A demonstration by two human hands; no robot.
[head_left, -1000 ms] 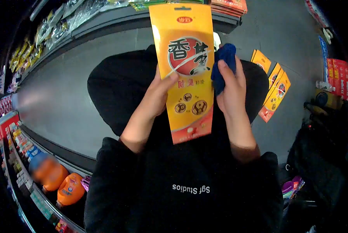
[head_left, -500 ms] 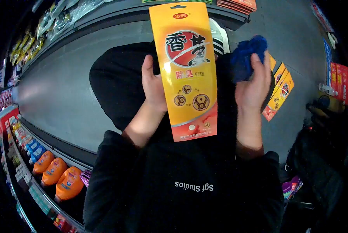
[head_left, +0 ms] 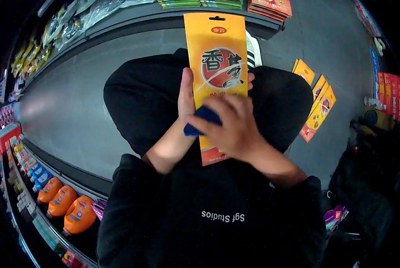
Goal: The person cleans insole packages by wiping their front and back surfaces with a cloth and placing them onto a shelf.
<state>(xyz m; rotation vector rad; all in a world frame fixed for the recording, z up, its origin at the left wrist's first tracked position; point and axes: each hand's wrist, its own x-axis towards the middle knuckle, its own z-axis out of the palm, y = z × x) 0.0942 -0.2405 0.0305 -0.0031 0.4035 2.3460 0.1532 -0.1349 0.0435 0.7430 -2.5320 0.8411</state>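
Note:
A flat yellow and orange insole packet (head_left: pixel 215 44) stands upright before me, a slot cut in its top edge. My left hand (head_left: pixel 186 98) holds it from behind, with the thumb along its left edge and fingertips showing at the right edge. Closed around a dark blue cloth (head_left: pixel 203 119), my right hand (head_left: pixel 235 129) lies over the packet's lower front and hides part of the print there. The right fingers are slightly blurred.
Several similar yellow packets (head_left: pixel 318 105) lie on the grey floor at the right. Orange bottles (head_left: pixel 79 214) line a shelf at lower left. Stacked red packets (head_left: pixel 271 9) sit on the shelf at the top. A white shoe (head_left: pixel 253 49) shows behind the held packet.
My right hand has moved left with the cloth, from beside the packet onto its lower front. The packet has shifted slightly right and down in view, still in my left hand.

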